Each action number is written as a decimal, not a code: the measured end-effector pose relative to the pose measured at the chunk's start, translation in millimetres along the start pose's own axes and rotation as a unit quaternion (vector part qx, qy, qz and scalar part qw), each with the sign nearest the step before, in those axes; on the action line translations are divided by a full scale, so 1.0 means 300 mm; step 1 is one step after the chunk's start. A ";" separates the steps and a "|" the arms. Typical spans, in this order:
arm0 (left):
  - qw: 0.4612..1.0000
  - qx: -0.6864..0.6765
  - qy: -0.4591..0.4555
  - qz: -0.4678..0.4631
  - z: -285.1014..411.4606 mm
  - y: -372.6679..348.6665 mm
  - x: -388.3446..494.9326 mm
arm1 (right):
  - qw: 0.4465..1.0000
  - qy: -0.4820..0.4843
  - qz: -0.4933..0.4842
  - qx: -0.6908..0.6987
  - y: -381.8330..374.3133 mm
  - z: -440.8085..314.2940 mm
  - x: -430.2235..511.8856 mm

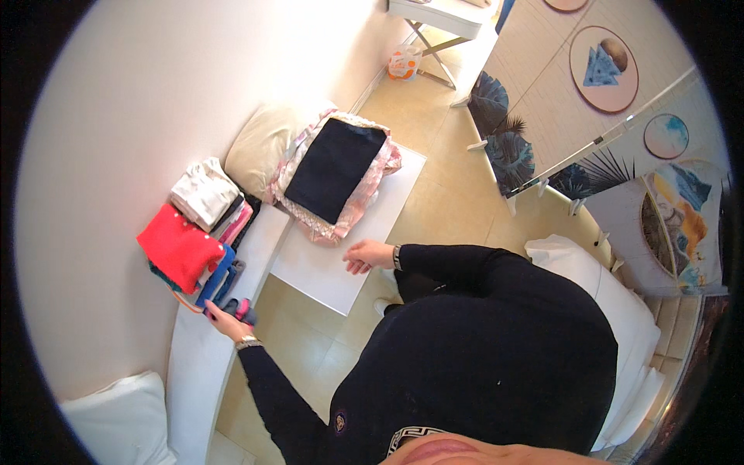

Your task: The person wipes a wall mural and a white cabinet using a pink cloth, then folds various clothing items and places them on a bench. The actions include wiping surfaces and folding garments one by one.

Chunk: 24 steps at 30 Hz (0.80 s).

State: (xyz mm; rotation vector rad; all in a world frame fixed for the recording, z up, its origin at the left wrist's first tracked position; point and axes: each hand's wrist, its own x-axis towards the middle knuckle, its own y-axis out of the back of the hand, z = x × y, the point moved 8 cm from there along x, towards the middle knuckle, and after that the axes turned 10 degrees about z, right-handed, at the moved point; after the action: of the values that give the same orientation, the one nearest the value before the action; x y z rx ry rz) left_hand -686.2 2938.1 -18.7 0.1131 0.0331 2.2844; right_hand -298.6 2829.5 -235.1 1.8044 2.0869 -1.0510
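My left hand point(229, 322) grips a small dark grey and pink bundle of cloth point(243, 312) beside a stack of folded clothes. A bright red folded garment point(186, 247) tops that stack, with blue folded cloth point(218, 282) under it. My right hand point(369, 256) hangs over the near edge of a low white table point(317, 279), fingers loosely apart, holding nothing. A black folded cloth point(337, 168) lies flat on a pink and white ruffled textile point(360, 206) on that table.
White folded clothes point(204, 189) top another stack on the white ledge point(197, 354) along the wall. A beige cushion point(258, 148) leans behind the ruffled textile, and a white pillow point(125, 418) lies lower left. A patterned folding screen point(540, 122) stands right. A plastic bag point(404, 63) sits on the floor.
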 end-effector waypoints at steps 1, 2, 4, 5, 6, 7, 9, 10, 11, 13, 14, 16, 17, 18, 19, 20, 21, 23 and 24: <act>0.999 0.006 0.032 0.022 -0.073 0.007 -0.045 | 1.000 -0.015 0.002 0.007 0.038 0.030 -0.034; 0.999 -0.006 0.051 -0.014 -0.151 0.008 -0.150 | 0.999 -0.032 0.010 0.005 0.085 0.061 -0.067; 0.994 0.051 0.088 -0.045 -0.273 -0.034 -0.283 | 0.998 -0.030 0.039 0.043 0.176 0.079 -0.111; 0.984 0.060 0.165 -0.040 -0.345 -0.054 -0.350 | 0.997 -0.021 0.041 0.065 0.206 0.072 -0.123; 0.989 0.081 0.102 -0.077 -0.355 -0.099 -0.440 | 0.995 -0.011 0.046 0.085 0.245 0.063 -0.138; 0.984 0.104 0.123 -0.080 -0.392 -0.134 -0.519 | 0.994 -0.004 0.055 0.098 0.273 0.051 -0.152; 0.976 0.078 0.144 -0.144 -0.432 -0.281 -0.739 | 0.992 0.009 0.070 0.109 0.374 0.023 -0.190; 0.966 0.083 0.186 -0.156 -0.459 -0.340 -0.868 | 0.990 0.015 0.078 0.112 0.436 0.014 -0.217; 0.947 0.109 0.198 -0.229 -0.461 -0.458 -0.987 | 0.989 0.027 0.088 0.115 0.516 -0.004 -0.241; 0.925 0.110 0.196 -0.308 -0.438 -0.680 -1.222 | 0.986 0.057 0.101 0.122 0.700 -0.044 -0.296; 0.910 0.110 0.210 -0.341 -0.423 -0.797 -1.337 | 0.982 0.064 0.116 0.134 0.810 -0.060 -0.329; 0.871 0.103 0.213 -0.430 -0.380 -1.023 -1.533 | 0.976 0.078 0.137 0.149 1.008 -0.085 -0.390; 0.851 0.109 0.207 -0.470 -0.361 -1.108 -1.626 | 0.969 0.091 0.168 0.156 1.143 -0.091 -0.428; 0.834 0.112 0.237 -0.485 -0.367 -1.203 -1.710 | 0.957 0.087 0.218 0.168 1.273 -0.087 -0.461; 0.817 0.129 0.218 -0.517 -0.354 -1.295 -1.782 | 0.947 0.096 0.246 0.184 1.388 -0.091 -0.501; 0.799 0.138 0.197 -0.551 -0.339 -1.397 -1.862 | 0.935 0.087 0.289 0.188 1.519 -0.094 -0.553; 0.785 0.136 0.187 -0.575 -0.320 -1.480 -1.931 | 0.924 0.105 0.301 0.209 1.619 -0.110 -0.602; 0.757 0.137 0.163 -0.618 -0.275 -1.622 -2.030 | 0.904 0.130 0.328 0.242 1.793 -0.150 -0.675; 0.755 0.130 0.168 -0.620 -0.255 -1.630 -2.011 | 0.900 0.124 0.344 0.238 1.798 -0.157 -0.673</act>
State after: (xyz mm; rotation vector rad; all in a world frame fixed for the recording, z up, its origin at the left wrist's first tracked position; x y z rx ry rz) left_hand 68.0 2805.2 -167.5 -0.1516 0.4723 0.9121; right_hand 262.4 2703.4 -293.7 2.7334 1.1222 -1.2084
